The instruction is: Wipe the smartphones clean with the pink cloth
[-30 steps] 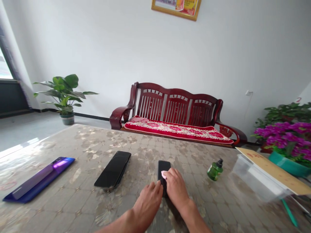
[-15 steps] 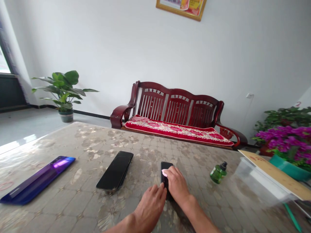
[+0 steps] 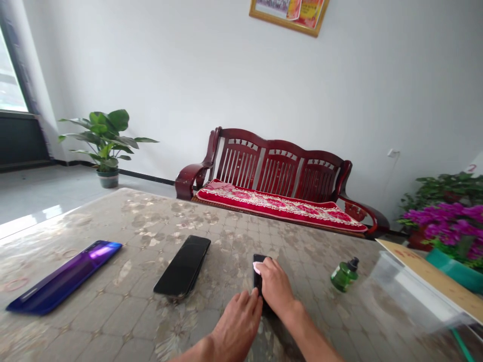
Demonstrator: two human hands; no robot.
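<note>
A small black phone lies on the patterned table, mostly covered by my hands. My right hand presses a small pink-white cloth onto the phone's far end, fingers closed over it. My left hand rests beside the phone's near end, fingertips touching its edge. A larger black phone lies to the left. Farther left is a purple-blue phone. A small green bottle with a dark cap lies to the right.
A clear plastic box with a cardboard sheet on it stands at the right edge. Purple flowers in a teal pot sit behind it. A red wooden bench and a potted plant stand by the wall.
My right hand with the cloth has slid a little toward the phone's far end, covering more of it. My left hand stays by the near end. The view has shifted slightly.
</note>
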